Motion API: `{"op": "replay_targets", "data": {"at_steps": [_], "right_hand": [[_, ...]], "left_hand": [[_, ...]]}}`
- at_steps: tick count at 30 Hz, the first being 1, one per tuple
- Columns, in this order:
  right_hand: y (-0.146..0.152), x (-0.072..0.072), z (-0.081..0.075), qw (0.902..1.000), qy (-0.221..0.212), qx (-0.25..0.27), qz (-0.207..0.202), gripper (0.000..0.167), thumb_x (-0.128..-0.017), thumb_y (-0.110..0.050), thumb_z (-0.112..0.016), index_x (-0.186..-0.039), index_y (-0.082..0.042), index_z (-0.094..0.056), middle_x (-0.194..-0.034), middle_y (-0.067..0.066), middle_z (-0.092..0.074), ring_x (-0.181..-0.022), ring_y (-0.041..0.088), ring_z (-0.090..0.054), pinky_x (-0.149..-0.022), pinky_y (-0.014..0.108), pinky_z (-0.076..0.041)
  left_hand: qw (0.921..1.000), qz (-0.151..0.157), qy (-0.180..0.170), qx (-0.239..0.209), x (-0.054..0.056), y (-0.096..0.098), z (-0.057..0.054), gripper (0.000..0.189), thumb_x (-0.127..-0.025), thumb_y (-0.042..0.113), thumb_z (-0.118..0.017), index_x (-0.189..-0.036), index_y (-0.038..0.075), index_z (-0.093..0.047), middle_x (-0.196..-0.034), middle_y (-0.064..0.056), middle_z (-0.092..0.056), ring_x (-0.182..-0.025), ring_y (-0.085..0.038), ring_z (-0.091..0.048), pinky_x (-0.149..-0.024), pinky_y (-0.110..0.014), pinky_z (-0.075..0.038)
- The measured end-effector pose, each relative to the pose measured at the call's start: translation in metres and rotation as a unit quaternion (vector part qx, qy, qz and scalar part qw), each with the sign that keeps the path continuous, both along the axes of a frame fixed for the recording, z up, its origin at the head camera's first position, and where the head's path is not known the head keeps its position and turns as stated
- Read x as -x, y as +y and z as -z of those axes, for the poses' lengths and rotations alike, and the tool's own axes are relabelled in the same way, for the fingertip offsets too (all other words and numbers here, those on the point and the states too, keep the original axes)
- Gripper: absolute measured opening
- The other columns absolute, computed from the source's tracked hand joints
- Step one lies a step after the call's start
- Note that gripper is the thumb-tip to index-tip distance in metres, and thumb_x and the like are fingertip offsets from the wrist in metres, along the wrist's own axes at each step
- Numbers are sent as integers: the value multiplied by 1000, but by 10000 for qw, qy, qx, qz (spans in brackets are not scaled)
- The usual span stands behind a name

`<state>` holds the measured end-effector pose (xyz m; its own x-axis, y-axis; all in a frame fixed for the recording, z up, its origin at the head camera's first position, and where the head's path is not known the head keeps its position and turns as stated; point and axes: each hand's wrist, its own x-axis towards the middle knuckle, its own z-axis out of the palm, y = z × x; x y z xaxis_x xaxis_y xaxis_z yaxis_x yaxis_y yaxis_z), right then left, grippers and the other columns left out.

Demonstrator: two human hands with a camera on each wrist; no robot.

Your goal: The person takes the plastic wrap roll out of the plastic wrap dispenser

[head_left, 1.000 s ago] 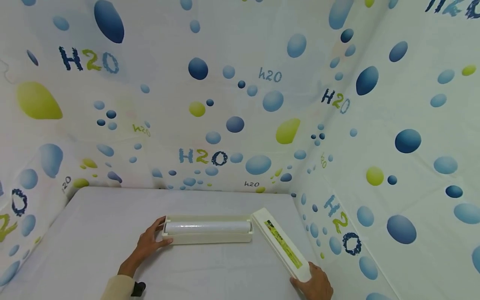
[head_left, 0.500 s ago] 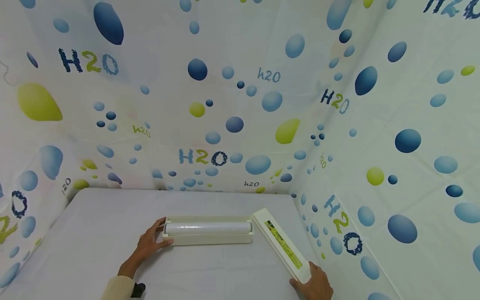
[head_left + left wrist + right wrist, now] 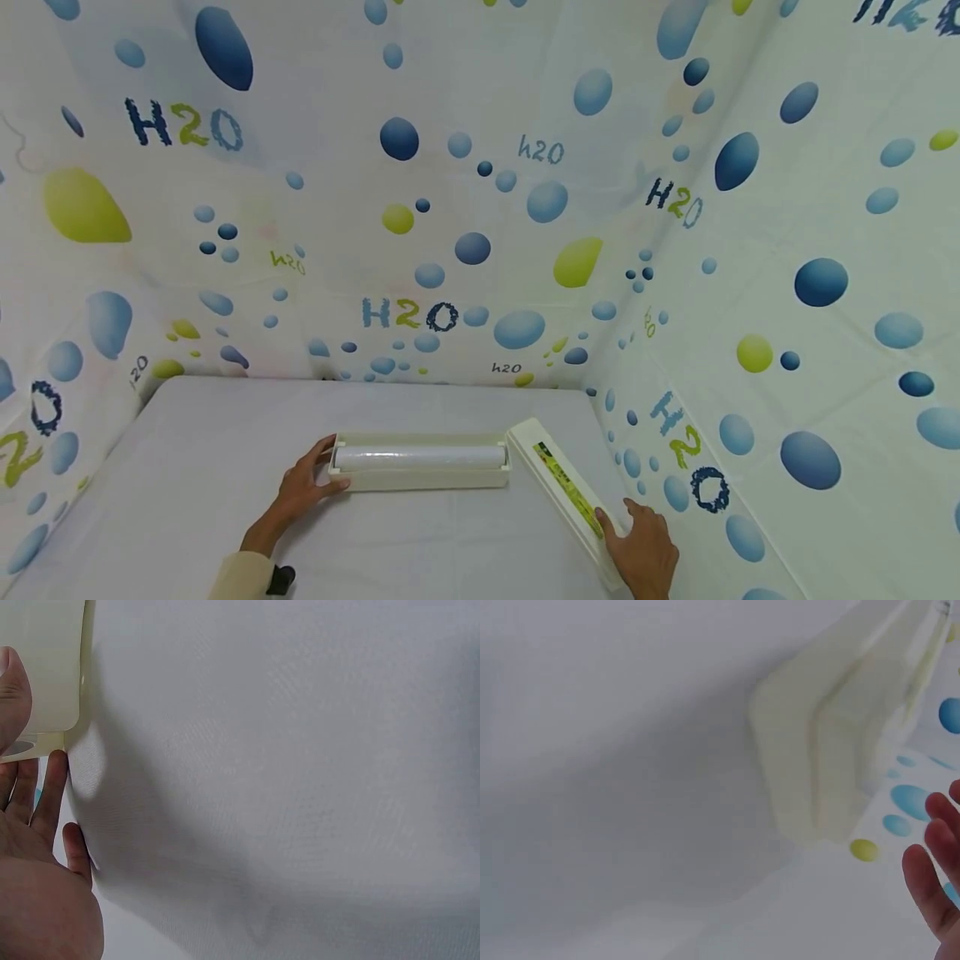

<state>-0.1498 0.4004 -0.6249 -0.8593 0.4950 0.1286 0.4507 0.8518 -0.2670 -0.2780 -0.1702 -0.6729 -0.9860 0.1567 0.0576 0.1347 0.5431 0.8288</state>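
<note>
A long cream cling film dispenser [image 3: 420, 482] lies on the white-covered table, its top off and a shiny roll of film [image 3: 420, 457] inside. My left hand [image 3: 298, 490] grips its left end, thumb at the front wall and fingers behind. The left wrist view shows that dispenser corner [image 3: 45, 690] between thumb and fingers. To the right, the dispenser's lid [image 3: 534, 446] lies slanted, with a yellow-green label [image 3: 566, 485]. My right hand [image 3: 643, 546] is over the lid's near end, fingers spread. In the right wrist view its fingers [image 3: 928, 892] stand apart from the blurred lid [image 3: 787, 742].
White cloth walls [image 3: 337, 208] printed with blue and green drops and "H2O" rise behind the table and at both sides. The right wall stands close to the lid and my right hand. White cloth [image 3: 435, 542] covers the table.
My right hand has let go of the lid's near end and shifted slightly up and right, its fingers opening. The left hand, dispenser and lid have stayed in place.
</note>
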Motion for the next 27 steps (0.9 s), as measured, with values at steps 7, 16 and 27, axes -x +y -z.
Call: {"op": "replay_targets", "data": {"at_steps": [7, 16, 27], "right_hand": [[3, 20, -13, 9954, 693, 60, -665, 56, -92, -39, -83, -131, 1, -74, -117, 23, -79, -94, 35, -71, -78, 56, -64], [-16, 55, -21, 9621, 1841, 452, -1961, 48, -85, -14, -93, -126, 6, -76, -117, 24, -80, -102, 42, -75, -88, 61, -61], [-53, 97, -36, 9164, 2536, 702, -3016, 53, -77, -4, -97, -126, 4, -77, -119, 20, -81, -102, 38, -76, -85, 58, -63]], "left_hand": [[10000, -20, -91, -2, 4, -1, 5, 95, -88, 30, -93, -163, 3, -41, -157, -33, -56, -147, -58, -52, -116, -89, -29], [10000, -15, 69, -66, 4, -4, 9, 94, -87, 31, -93, -161, 2, -43, -156, -33, -58, -144, -58, -53, -114, -89, -32], [9993, 45, 342, -147, 2, -4, 9, 92, -86, 26, -94, -159, -2, -45, -153, -34, -60, -141, -59, -56, -111, -89, -33]]}}
